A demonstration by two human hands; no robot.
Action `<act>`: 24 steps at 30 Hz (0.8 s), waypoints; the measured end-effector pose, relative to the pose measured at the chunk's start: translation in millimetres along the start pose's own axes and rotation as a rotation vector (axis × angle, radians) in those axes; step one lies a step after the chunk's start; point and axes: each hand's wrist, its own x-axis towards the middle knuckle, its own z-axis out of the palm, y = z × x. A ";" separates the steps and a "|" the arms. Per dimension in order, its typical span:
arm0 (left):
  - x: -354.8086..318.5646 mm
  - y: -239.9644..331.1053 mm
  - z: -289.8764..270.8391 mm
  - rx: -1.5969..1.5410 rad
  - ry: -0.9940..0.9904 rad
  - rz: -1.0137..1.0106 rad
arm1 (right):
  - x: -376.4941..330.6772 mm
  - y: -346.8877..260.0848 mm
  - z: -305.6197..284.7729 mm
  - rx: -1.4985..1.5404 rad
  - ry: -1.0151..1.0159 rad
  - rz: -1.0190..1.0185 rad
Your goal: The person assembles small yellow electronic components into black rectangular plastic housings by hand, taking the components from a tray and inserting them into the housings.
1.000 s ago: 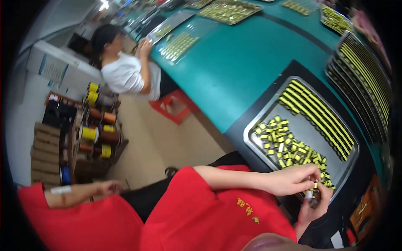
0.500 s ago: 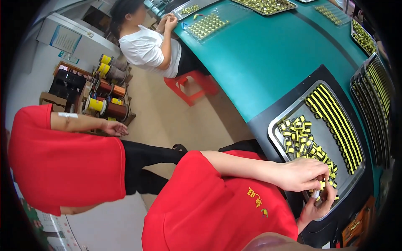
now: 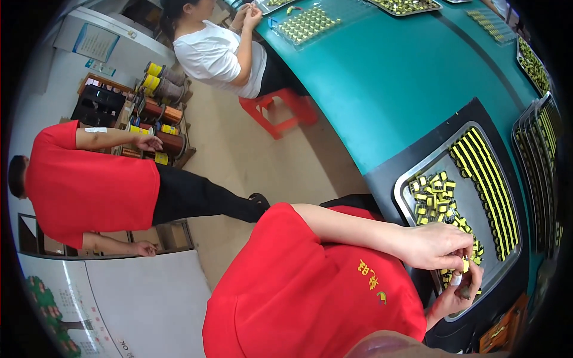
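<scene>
My left hand (image 3: 439,246) reaches over a metal tray (image 3: 471,206) with its fingers pinched together. Just beneath it my right hand (image 3: 456,292), with white tape round one finger, curls up from the tray's near edge. Their fingertips meet at a small yellow-and-black transformer (image 3: 465,264), partly hidden by the fingers. A loose heap of transformers (image 3: 434,196) like it lies in the tray beside and under the hands. Along the tray's far right side, several transformer rows (image 3: 486,191) are lined up in straight strips.
The tray lies on a black mat (image 3: 388,173) on a green table (image 3: 358,89). Stacked trays (image 3: 531,161) stand at the right. A co-worker in white (image 3: 215,56) sits on a red stool (image 3: 274,113). Another person in red (image 3: 95,179) stands behind at left, near wire spools (image 3: 161,83).
My hands stay together at the transformer, with small finger shifts. The whole view has tilted slightly. The person in red has moved, and their head and second hand now show.
</scene>
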 end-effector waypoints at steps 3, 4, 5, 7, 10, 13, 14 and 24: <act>-2.2 -8.2 -4.2 0.052 0.015 0.031 | 3.8 2.8 4.5 0.019 -0.033 -0.005; -3.5 -10.4 -6.1 0.051 0.018 0.030 | 4.2 3.8 6.0 -0.006 -0.052 -0.003; -5.4 -10.6 -7.8 0.059 0.014 0.013 | 4.4 2.7 9.0 -0.007 -0.056 -0.001; -9.3 -9.6 -12.5 0.064 0.012 -0.004 | 6.0 0.6 16.3 -0.010 -0.047 -0.049; -15.2 -9.0 -19.0 0.042 0.031 -0.031 | 10.3 0.5 20.4 -0.030 -0.097 -0.089; -18.6 -12.8 -24.2 -0.021 0.059 -0.018 | 13.9 -3.1 27.1 -0.110 -0.068 -0.095; -19.8 -12.4 -26.4 -0.023 0.066 -0.026 | 15.1 -4.2 28.9 -0.115 -0.069 -0.091; -30.8 -20.0 -42.9 -0.027 0.107 0.001 | 20.8 -10.3 46.2 -0.161 -0.137 -0.079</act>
